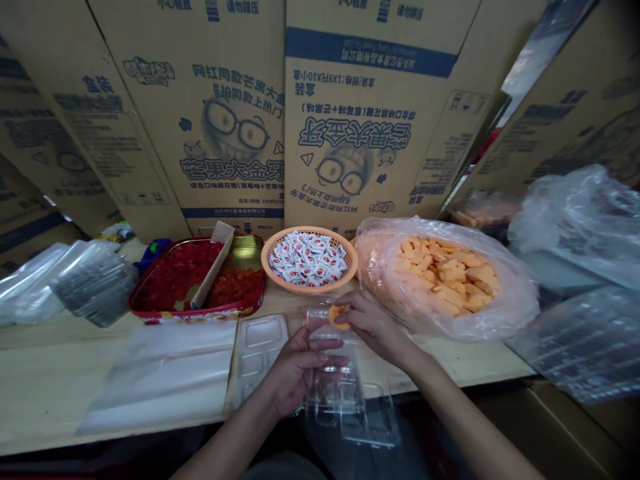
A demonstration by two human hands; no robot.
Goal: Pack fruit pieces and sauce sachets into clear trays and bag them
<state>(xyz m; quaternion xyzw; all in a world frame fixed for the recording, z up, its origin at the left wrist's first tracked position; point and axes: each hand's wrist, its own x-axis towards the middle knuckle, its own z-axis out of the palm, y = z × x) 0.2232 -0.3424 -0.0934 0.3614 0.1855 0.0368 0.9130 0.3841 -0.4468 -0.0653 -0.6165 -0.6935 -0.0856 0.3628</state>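
My right hand (373, 327) pinches a curved orange piece (339, 317) that looks like foam or soft candy. Below it lie clear plastic compartment trays (335, 393), overlapping and reaching past the table's front edge. Over these trays my left hand (300, 367) is spread, palm turned to the right, with its index fingertip close to the orange piece; I cannot tell whether they touch. Just left of that hand, another clear compartment tray (263, 340) rests flat on the table. A large clear bag (370, 260) of similar orange pieces (450, 270) stands open beyond my right hand.
An orange basket (311, 289) of small white-and-red packets stands at the back middle. Left of it, a red tin (200, 313) holds red and orange bits. White sheets (170, 373) lie at front left. Plastic tray stacks (93, 280) flank both sides; cardboard boxes (370, 133) wall the back.
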